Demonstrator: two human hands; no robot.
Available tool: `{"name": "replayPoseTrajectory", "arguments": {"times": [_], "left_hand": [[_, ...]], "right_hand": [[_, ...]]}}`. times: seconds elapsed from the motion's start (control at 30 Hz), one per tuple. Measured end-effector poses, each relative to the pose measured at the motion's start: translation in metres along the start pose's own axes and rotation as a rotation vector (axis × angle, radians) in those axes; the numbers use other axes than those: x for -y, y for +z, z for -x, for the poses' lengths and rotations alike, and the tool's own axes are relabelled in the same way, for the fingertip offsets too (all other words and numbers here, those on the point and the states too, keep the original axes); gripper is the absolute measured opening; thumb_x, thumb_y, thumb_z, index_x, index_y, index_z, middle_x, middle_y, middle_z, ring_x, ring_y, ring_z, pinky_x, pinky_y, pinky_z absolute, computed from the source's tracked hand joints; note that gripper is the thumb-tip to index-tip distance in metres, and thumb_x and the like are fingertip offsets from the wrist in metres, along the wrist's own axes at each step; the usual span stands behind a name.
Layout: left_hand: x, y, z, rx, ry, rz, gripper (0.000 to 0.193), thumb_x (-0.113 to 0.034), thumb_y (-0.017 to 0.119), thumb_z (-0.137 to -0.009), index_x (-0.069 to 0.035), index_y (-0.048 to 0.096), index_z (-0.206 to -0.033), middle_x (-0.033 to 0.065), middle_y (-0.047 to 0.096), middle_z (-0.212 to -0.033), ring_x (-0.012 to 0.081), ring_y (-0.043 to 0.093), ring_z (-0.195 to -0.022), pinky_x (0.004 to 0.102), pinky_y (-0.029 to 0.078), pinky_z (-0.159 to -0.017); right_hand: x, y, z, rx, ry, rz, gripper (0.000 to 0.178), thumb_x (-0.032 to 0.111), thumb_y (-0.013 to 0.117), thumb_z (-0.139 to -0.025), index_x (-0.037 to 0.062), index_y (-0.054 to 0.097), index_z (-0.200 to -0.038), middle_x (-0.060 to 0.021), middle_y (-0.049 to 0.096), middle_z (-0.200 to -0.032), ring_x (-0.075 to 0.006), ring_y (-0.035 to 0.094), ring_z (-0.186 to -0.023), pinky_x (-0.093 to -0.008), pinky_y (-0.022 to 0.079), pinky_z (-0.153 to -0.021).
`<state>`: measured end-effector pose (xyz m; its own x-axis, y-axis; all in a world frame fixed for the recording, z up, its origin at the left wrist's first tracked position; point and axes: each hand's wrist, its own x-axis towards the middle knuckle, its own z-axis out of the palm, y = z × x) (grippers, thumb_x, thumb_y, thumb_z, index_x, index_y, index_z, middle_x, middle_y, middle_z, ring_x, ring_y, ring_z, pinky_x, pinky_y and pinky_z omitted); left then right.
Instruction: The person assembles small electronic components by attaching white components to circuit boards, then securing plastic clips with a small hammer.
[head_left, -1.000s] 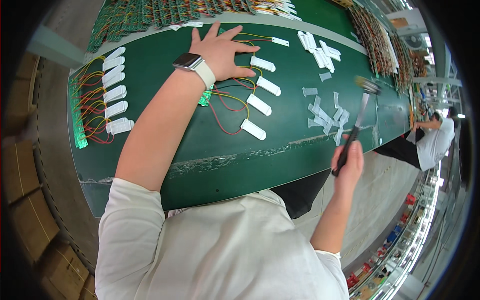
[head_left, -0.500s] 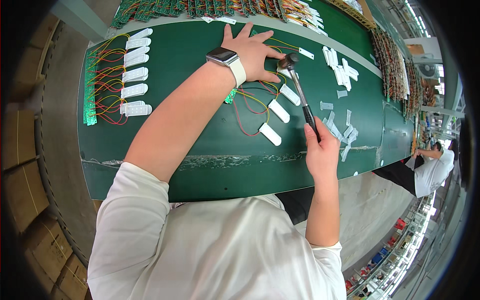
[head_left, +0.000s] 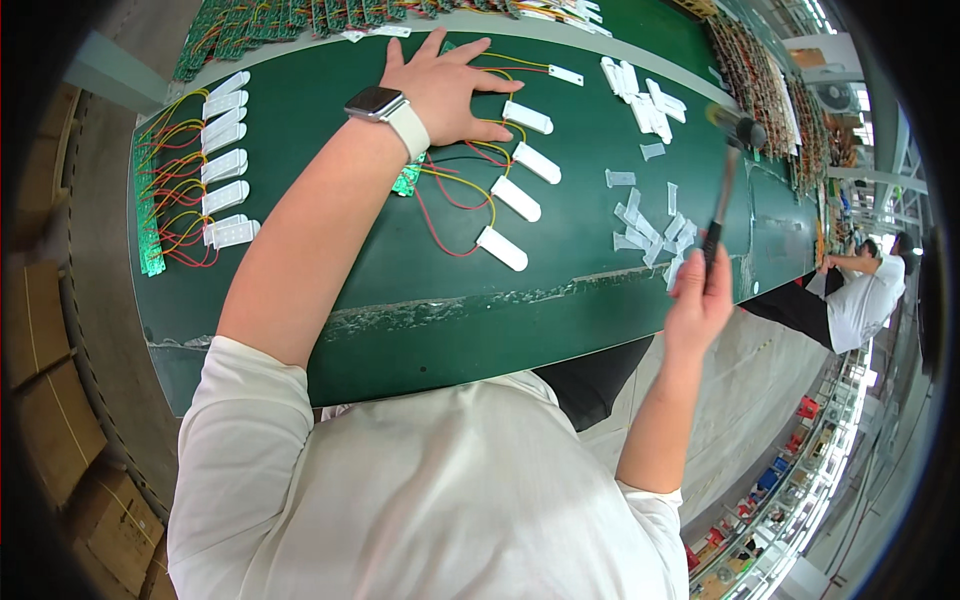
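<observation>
My left hand lies spread over a green circuit board strip, most of which it covers. Red, yellow and black wires run out from under it to several white plastic cases on its right. At the far end, a small white plate with holes hangs on wires too. My right hand grips a hammer by its dark handle, the head raised and blurred at the right. Between the hands, clear plastic pieces are scattered beneath a loose pile of white covers.
At the left of the green table, another circuit board strip is wired to several white cases. Stacks of wired boards line the far side. Cardboard boxes stand at the left; another person sits far right.
My right hand has swung the hammer away to the right, off the white case beside my left hand. My left hand stays spread on the board while the whole view has shifted.
</observation>
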<state>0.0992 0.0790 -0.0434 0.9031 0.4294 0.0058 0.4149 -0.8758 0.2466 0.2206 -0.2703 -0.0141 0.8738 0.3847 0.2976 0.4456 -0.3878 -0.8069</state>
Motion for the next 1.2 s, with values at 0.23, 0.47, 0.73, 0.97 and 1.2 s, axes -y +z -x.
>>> {"name": "replayPoseTrajectory", "arguments": {"times": [0.23,0.47,0.73,0.97,1.2], "left_hand": [[-0.001,-0.006,0.003,0.043,-0.002,0.027,0.07,-0.069,0.077,-0.078,-0.051,0.058,-0.143,0.0017,0.031,-0.17,0.0408,0.02,-0.158,0.0742,0.014,-0.122],[-0.008,-0.013,0.003,0.126,-0.005,0.001,0.07,-0.067,0.076,-0.08,-0.052,0.055,-0.146,0.0035,0.027,-0.172,0.042,0.017,-0.159,0.0733,0.013,-0.122],[-0.008,-0.018,0.057,0.15,-0.003,-0.178,0.077,-0.065,0.066,-0.091,-0.046,0.037,-0.159,0.0035,0.024,-0.173,0.0426,0.019,-0.158,0.0738,0.018,-0.12],[-0.012,-0.037,0.093,-0.093,-0.207,-0.152,0.075,-0.052,0.077,-0.086,-0.032,0.051,-0.153,0.011,0.051,-0.156,0.0408,0.033,-0.152,0.0688,0.028,-0.119],[0.002,-0.006,0.042,-0.325,-0.081,0.168,0.024,-0.032,0.079,-0.086,-0.017,0.079,-0.105,0.0052,0.072,-0.101,0.0303,0.064,-0.105,0.044,0.053,-0.091]], "right_hand": [[-0.07,-0.096,-0.042,-0.098,0.134,0.745,0.038,0.023,0.069,-0.1,-0.0004,0.068,-0.13,-0.0135,0.077,-0.105,-0.0213,0.072,-0.084,-0.034,0.055,-0.08],[-0.115,-0.095,-0.04,-0.205,-0.36,0.942,0.035,0.023,0.065,-0.101,0.0034,0.07,-0.13,-0.0161,0.074,-0.103,-0.0348,0.067,-0.102,-0.042,0.052,-0.094],[-0.079,-0.062,-0.074,-0.15,-0.198,0.522,0.016,0.018,0.071,-0.094,0.0028,0.077,-0.092,-0.0123,0.075,-0.095,-0.0316,0.067,-0.099,-0.0418,0.051,-0.09],[-0.043,0.035,-0.115,0.038,-0.517,0.31,0.019,0.017,0.075,-0.088,0.0082,0.078,-0.105,-0.0089,0.075,-0.106,-0.0314,0.066,-0.102,-0.0405,0.053,-0.091],[-0.037,0.121,-0.161,0.026,-0.638,0.468,0.033,0.027,0.079,-0.085,0.0126,0.079,-0.115,-0.0041,0.075,-0.112,-0.0297,0.065,-0.102,-0.0402,0.054,-0.09]]}}
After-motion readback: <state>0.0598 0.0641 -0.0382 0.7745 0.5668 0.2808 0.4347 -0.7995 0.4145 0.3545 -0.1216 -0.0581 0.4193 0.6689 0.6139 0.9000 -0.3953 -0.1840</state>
